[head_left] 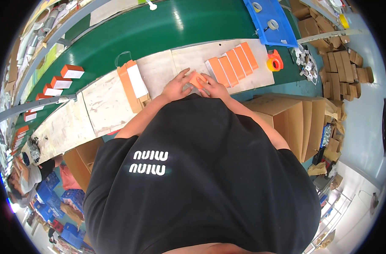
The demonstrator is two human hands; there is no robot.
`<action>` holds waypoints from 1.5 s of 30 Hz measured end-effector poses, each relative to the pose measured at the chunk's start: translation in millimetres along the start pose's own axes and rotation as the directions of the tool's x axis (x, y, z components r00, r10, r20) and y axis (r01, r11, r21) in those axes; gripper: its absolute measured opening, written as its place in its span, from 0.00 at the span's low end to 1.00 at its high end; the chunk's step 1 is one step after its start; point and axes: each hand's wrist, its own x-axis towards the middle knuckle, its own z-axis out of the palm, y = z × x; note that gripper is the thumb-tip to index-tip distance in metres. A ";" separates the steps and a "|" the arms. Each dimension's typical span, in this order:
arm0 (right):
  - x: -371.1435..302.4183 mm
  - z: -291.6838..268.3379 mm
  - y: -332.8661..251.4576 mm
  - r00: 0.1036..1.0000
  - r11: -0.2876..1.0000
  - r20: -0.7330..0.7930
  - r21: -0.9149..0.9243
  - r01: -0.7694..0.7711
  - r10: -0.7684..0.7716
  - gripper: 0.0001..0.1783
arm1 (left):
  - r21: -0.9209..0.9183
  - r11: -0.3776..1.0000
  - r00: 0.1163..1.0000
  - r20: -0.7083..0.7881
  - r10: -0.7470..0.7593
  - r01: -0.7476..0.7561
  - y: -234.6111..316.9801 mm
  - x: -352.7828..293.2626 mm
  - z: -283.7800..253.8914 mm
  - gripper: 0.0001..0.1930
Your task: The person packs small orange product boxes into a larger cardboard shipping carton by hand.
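Note:
A small orange box (197, 79) lies between my hands near the front edge of the worktable. My left hand (176, 87) grips its left side, thumb and fingers bent towards it. On the right side, my right hand (215, 88) has its fingers against the same box. My body hides part of the table edge below it. Just right of my hands, several orange boxes with white sides (231, 66) lie in an overlapping slanted row. Left of my hands stands a bundle of flat orange pieces (126, 82) with a white sheet (136, 81) alongside.
A green conveyor belt (159, 26) runs behind the table, carrying orange-and-white boxes (72, 71) at left. A red tape dispenser (274, 61) and a blue tray (282, 37) with tape rolls are at right. Cardboard cartons (292, 120) stand beside me; another person (32, 173) is far left.

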 end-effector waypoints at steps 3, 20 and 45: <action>-5.3 4.5 0.5 0.999 0.969 0.030 -0.244 0.038 -0.032 0.30 | 0.076 0.994 0.991 0.119 0.064 -0.074 9.3 6.8 -12.5 0.27; -7.4 32.8 -5.1 0.981 0.828 -0.135 -0.559 0.043 -0.142 0.31 | 0.154 0.976 0.963 0.245 0.111 -0.152 -4.2 12.2 -11.4 0.20; -1.2 -41.1 44.8 0.945 0.877 -0.098 0.412 -0.246 0.311 0.38 | -0.257 0.775 0.815 0.120 -0.567 0.577 4.7 -0.2 57.6 0.25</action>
